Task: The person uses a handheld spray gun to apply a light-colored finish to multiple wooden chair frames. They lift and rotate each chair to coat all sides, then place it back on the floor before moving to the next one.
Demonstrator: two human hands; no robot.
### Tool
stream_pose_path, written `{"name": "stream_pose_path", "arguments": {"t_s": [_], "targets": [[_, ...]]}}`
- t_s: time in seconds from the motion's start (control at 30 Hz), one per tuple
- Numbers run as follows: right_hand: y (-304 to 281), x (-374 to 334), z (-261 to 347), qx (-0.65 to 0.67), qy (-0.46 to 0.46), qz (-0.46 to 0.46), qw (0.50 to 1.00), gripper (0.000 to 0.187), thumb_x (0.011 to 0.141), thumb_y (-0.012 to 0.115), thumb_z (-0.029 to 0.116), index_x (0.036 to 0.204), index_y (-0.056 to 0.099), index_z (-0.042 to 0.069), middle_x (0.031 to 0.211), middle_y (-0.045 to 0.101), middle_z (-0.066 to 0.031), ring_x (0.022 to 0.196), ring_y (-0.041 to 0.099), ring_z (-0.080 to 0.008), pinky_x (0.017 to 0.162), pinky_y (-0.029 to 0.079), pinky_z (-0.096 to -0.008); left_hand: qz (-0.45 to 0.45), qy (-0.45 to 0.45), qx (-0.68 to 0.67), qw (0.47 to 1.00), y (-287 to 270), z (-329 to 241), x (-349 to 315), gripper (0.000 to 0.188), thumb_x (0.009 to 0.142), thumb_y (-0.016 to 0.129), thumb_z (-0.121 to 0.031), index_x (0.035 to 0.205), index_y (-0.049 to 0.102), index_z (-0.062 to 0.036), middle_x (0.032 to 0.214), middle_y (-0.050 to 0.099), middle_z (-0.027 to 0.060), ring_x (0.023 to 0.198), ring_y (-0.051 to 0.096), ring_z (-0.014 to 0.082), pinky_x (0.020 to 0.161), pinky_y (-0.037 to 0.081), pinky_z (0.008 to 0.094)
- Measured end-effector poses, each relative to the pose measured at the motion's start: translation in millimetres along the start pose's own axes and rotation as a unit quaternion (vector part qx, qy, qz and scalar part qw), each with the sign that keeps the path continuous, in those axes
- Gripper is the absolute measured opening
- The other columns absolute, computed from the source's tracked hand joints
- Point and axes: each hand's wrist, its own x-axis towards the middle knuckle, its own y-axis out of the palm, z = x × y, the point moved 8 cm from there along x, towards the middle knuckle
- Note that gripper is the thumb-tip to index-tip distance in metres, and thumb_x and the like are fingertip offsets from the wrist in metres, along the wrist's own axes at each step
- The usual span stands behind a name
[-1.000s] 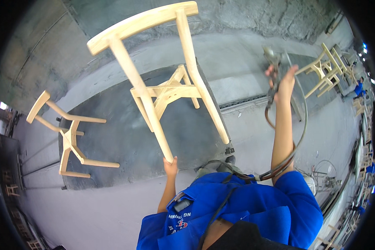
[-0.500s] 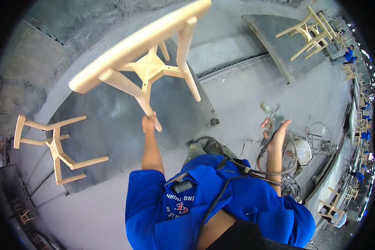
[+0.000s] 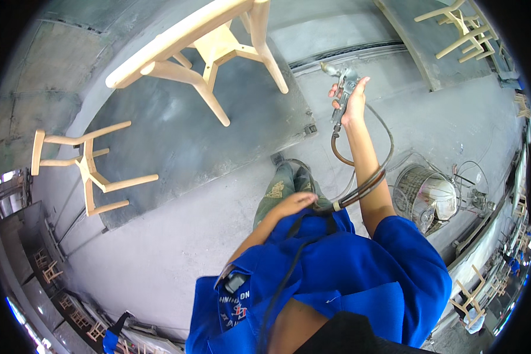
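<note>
In my right hand (image 3: 353, 109) is a metal spray gun (image 3: 347, 88), raised in front of me with its head toward the far left. Hoses (image 3: 366, 189) run from its grip back along my forearm to my waist. My left hand (image 3: 296, 204) is at my waist beside these hoses, fingers stretched out and holding nothing I can see. Beyond it, a pale wooden chair frame (image 3: 212, 53) stands on a dark board (image 3: 177, 153), its thick curved rail nearest the camera. A second wooden chair frame (image 3: 88, 165) is at the board's left end.
At the right a wire basket (image 3: 425, 194) holds a whitish container, with loose hoses around it. Another dark board (image 3: 419, 53) at the far right carries more chair frames (image 3: 463, 29). Farther off, people in blue and several chairs line the right edge.
My left hand has let go of the chair frame's leg and come back to my waist. My right hand has moved the spray gun forward and left.
</note>
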Motion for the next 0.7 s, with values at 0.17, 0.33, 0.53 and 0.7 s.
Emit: {"name": "stream_pose_path", "arguments": {"t_s": [0.17,0.33,0.53,0.7], "targets": [[-84.6,14.1,-102.6,0.004,0.074,-0.127,0.989,0.075,0.097,0.031,0.077,0.105,0.055,0.007,0.073,0.061,-0.0086,0.058,0.063,-0.0222,0.044,0.038,-0.0304,-0.075,-0.105,-0.016,0.991,14.7,17.6,-60.1,0.051,0.106,0.047,-0.045,0.131,0.062,-0.0034,0.126,0.065,0.0123,0.117,0.059,0.0218,0.102,0.045,0.0349],[-110.8,-22.7,-142.3,-0.053,0.078,-0.209,0.973,0.073,0.098,0.034,0.075,0.102,0.056,0.005,0.071,0.060,-0.0073,0.056,0.062,-0.0213,0.044,0.038,-0.0310,-0.196,-0.090,0.074,0.974,-28.2,-17.2,-122.8,0.048,0.102,0.055,-0.046,0.099,0.068,0.0003,0.085,0.067,0.0142,0.080,0.062,0.0231,0.076,0.049,0.0385],[-37.3,-76.5,-127.0,0.043,0.047,-0.134,0.989,0.076,0.098,0.027,0.076,0.102,0.056,0.006,0.073,0.061,-0.0082,0.057,0.060,-0.0207,0.044,0.038,-0.0297,-0.302,-0.024,0.079,0.950,-57.1,-85.9,-170.9,0.044,0.098,0.062,-0.042,0.093,0.068,0.0022,0.074,0.063,0.0182,0.068,0.061,0.0285,0.067,0.049,0.0395],[30.2,-91.3,-124.6,0.118,0.044,-0.029,0.992,0.084,0.095,0.018,0.081,0.103,0.055,0.007,0.075,0.062,-0.0093,0.064,0.061,-0.0211,0.044,0.036,-0.0282,-0.291,-0.026,0.067,0.954,-72.4,-108.6,-207.0,0.042,0.096,0.065,-0.039,0.093,0.067,0.0025,0.075,0.063,0.0187,0.069,0.061,0.0306,0.068,0.049,0.0389]]}}
